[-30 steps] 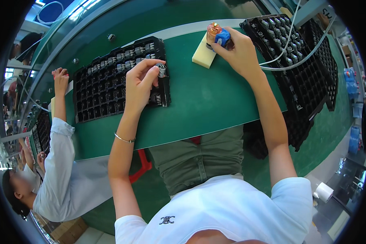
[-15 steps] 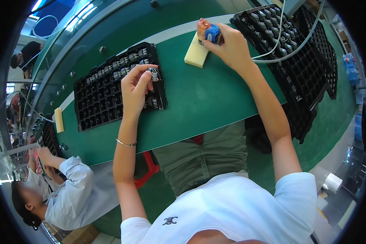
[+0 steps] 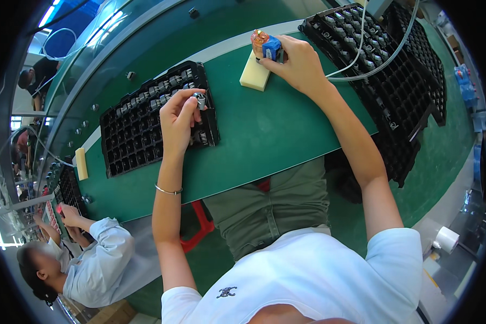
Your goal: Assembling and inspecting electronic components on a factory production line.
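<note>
My left hand point(image 3: 175, 116) pinches a small shiny metal cylindrical part point(image 3: 200, 100) between thumb and fingers, over the right side of a black compartment tray point(image 3: 135, 132). Similar metal parts sit in the tray's far rows and along its right side; many nearer pockets show dark and bare. Farther off to the right, my right hand point(image 3: 302, 63) is closed around a small object with a translucent orange end and a blue body point(image 3: 270, 48). Its exact kind is unclear. That object is at the far end of a pale yellow foam block point(image 3: 255, 75); whether they touch is hidden.
More black trays point(image 3: 370, 70) with metal parts lie at the right, crossed by a pale hose point(image 3: 356, 78). Another yellow block point(image 3: 81, 163) stands at the left edge of the green tabletop point(image 3: 254, 129). A co-worker point(image 3: 94, 259) sits at the lower left. Loose metal parts lie beyond the tray.
My right hand has shifted slightly left and nearer with the orange-and-blue object. The metal part in my left hand is tilted a little differently. The co-worker's hands have moved.
</note>
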Demonstrator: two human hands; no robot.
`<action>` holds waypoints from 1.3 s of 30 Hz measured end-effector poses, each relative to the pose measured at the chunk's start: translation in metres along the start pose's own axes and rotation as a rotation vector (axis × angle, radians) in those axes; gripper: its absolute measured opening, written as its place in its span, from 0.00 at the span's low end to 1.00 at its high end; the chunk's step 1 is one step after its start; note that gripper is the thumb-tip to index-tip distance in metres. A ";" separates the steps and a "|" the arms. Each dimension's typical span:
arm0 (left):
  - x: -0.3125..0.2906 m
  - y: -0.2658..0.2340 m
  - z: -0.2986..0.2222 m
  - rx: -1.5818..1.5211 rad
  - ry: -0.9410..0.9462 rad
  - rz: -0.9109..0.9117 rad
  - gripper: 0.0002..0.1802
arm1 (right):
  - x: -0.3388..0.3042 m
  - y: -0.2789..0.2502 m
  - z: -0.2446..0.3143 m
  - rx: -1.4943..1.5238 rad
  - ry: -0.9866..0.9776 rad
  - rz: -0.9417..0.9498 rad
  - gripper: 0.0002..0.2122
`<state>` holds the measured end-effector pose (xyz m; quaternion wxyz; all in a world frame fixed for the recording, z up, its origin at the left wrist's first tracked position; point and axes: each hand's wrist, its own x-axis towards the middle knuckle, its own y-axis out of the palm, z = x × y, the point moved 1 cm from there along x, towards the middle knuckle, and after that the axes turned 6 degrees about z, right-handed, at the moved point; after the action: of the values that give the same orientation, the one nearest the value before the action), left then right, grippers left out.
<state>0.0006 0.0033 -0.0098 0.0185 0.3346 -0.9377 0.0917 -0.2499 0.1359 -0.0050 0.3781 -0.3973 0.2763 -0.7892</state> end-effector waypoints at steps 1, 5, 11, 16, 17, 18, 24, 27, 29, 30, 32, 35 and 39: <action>0.000 0.000 -0.001 -0.001 -0.003 0.001 0.11 | 0.000 -0.001 0.000 0.002 0.007 0.007 0.17; 0.001 0.000 -0.002 -0.005 0.012 -0.003 0.11 | 0.001 -0.001 -0.002 0.005 -0.019 -0.005 0.16; 0.000 0.001 -0.003 0.001 0.001 -0.005 0.11 | 0.000 -0.002 0.001 0.006 -0.007 0.008 0.16; 0.000 0.000 -0.002 0.006 0.006 -0.002 0.11 | 0.000 -0.002 0.001 0.003 -0.003 0.009 0.16; 0.000 0.000 -0.002 0.006 0.007 -0.001 0.11 | 0.001 -0.002 0.000 -0.001 0.000 0.011 0.16; 0.000 0.001 -0.002 0.005 0.008 -0.001 0.11 | 0.000 -0.002 0.000 -0.001 0.000 0.010 0.16; 0.000 0.000 -0.002 0.003 0.012 -0.001 0.11 | 0.000 -0.002 0.000 0.012 0.011 0.016 0.17; 0.000 -0.001 -0.001 0.001 0.012 0.003 0.11 | 0.000 0.000 -0.001 -0.004 0.022 0.019 0.17; 0.000 0.000 -0.001 -0.001 0.011 0.007 0.11 | 0.000 -0.001 -0.002 0.020 0.018 0.009 0.17; 0.001 0.000 -0.001 0.001 0.011 0.007 0.11 | 0.000 -0.001 -0.002 0.019 0.019 0.009 0.17; 0.000 -0.001 -0.002 0.005 0.010 0.005 0.11 | 0.000 -0.001 0.000 0.038 0.016 0.010 0.17; 0.000 0.000 -0.002 0.005 0.005 0.000 0.11 | 0.000 -0.002 0.000 0.038 0.025 0.013 0.17; 0.000 0.001 -0.004 0.006 0.002 -0.002 0.11 | 0.000 -0.003 0.001 0.025 0.026 0.026 0.17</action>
<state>0.0001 0.0045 -0.0062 0.0183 0.3355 -0.9371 0.0948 -0.2503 0.1370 -0.0021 0.3897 -0.3785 0.2765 -0.7927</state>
